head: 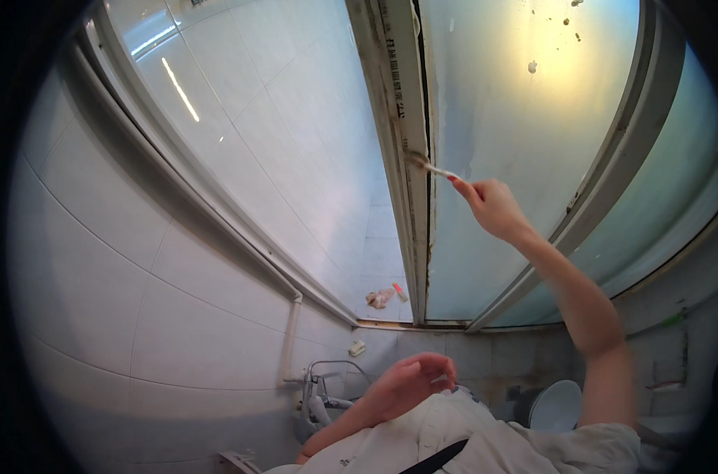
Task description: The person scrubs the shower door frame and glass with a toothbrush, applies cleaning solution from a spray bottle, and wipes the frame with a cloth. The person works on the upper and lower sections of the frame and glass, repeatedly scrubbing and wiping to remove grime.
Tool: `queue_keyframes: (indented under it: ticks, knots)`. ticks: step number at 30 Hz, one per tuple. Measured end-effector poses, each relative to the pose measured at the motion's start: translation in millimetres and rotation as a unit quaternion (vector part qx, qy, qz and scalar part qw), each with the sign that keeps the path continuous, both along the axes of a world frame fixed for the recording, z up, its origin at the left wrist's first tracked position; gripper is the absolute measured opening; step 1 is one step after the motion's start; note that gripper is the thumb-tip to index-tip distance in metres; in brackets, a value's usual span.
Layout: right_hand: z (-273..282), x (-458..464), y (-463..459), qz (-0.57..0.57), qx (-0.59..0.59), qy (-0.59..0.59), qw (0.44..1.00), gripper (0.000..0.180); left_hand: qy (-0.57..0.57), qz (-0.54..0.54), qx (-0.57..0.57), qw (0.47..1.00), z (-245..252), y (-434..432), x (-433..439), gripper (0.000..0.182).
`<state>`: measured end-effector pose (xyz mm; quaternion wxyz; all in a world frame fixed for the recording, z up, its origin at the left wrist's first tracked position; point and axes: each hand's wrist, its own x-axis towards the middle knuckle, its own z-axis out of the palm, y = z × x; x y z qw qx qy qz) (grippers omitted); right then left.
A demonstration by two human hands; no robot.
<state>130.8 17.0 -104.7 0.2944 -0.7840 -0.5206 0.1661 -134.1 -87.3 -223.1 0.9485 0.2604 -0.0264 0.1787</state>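
My right hand (492, 204) is stretched out ahead and grips the thin pale handle of a small brush (437, 170). The brush's dirty, brownish head touches the upright metal frame (415, 207) of a sliding door. A strip with printed characters runs down the upper part of this frame. Right of it is the frosted glass panel (483, 130), with brown residue along its edge and spots higher up. My left hand (412, 379) hangs before my torso, fingers loosely curled, with nothing visible in it; its palm is partly hidden.
Through the doorway, a crumpled whitish thing (379, 297) and a red-and-pale strip (399, 291) lie on the tiled floor. A small yellowish block (357, 348) lies nearer. Chrome tap fittings (317, 403) and a pipe (293, 332) are at left, a white bucket (557, 406) at right.
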Motion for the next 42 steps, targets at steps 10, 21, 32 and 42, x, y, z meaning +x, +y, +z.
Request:
queue_keyframes:
  ticks: [10,21,32,42]
  knots:
    - [15.1,20.3,24.0,0.040,0.158,0.029,0.986,0.057,-0.037,-0.029,-0.043,0.998,-4.5,4.7,-1.8,0.040]
    - [69.5,20.8,11.0,0.140,0.314,-0.121,0.931,0.046,-0.059,0.001,-0.058,0.997,-9.9,8.5,-23.7,0.038]
    - [-6.1,-53.1,7.3,-0.012,0.245,-0.079,0.966,0.047,-0.087,0.011,-0.056,0.995,-20.7,23.1,-45.1,0.040]
    - [-12.5,-63.0,10.3,-0.002,0.235,-0.066,0.970,0.033,-0.067,0.034,-0.065,0.995,-22.0,31.7,-54.3,0.037]
